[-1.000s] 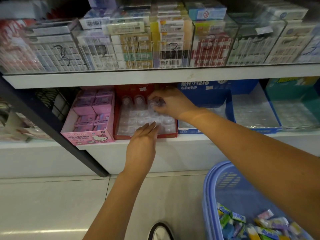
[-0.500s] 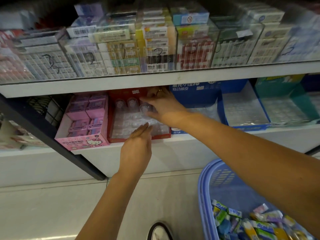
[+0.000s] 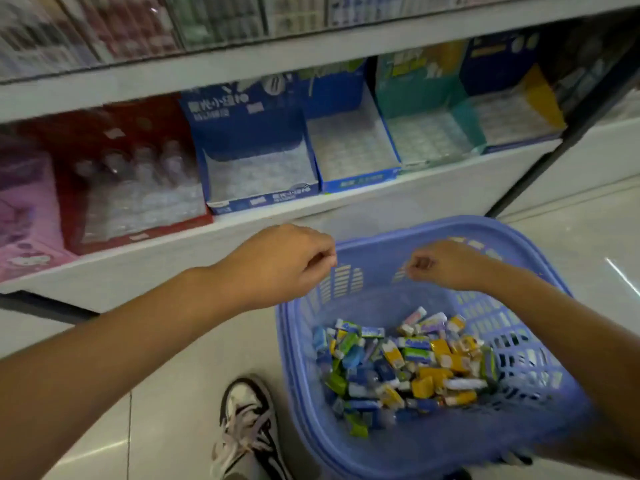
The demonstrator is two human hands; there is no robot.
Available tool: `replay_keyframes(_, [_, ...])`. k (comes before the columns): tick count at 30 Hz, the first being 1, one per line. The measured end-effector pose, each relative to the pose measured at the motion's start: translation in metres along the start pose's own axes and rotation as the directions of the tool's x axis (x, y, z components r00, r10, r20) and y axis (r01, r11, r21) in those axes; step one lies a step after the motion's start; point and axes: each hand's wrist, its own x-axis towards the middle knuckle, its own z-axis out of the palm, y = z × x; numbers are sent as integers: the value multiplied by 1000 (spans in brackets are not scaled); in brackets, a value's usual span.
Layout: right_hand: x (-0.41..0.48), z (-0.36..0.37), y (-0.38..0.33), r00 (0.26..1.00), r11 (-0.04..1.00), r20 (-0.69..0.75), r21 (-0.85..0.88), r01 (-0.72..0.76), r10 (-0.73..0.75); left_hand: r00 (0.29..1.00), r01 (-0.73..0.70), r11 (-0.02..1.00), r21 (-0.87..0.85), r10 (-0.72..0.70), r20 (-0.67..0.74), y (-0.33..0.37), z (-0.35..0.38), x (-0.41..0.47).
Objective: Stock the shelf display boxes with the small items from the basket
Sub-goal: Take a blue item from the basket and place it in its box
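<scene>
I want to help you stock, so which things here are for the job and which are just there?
For the job: blue basket, small wrapped items, red display box, blue display boxes, teal display box.
Just there: pink box, shoe, packs on the upper shelf.

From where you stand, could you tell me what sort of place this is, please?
Probably a shop: shelves hold open display boxes, and a blue basket of small wrapped items sits on the floor.
</scene>
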Motion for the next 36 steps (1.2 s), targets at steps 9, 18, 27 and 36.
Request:
replay_keyframes(9, [22,90,72,902,997,426,-15,-76,75,820,354,930,-102,-256,512,31,168,62])
replay_keyframes(18, [23,165,30,788,944,528,93,317,-317,596,506,862,21,-367,715,28,232,30])
replay_keyframes(27, [22,165,48,833,951,472,41,308,-290,794,533,838,-119,-447,412,55,237,35])
replay_keyframes(36, [25,105,114,877,985,467,61,-161,114,762,561,795,-233,-385,521,79,244,35])
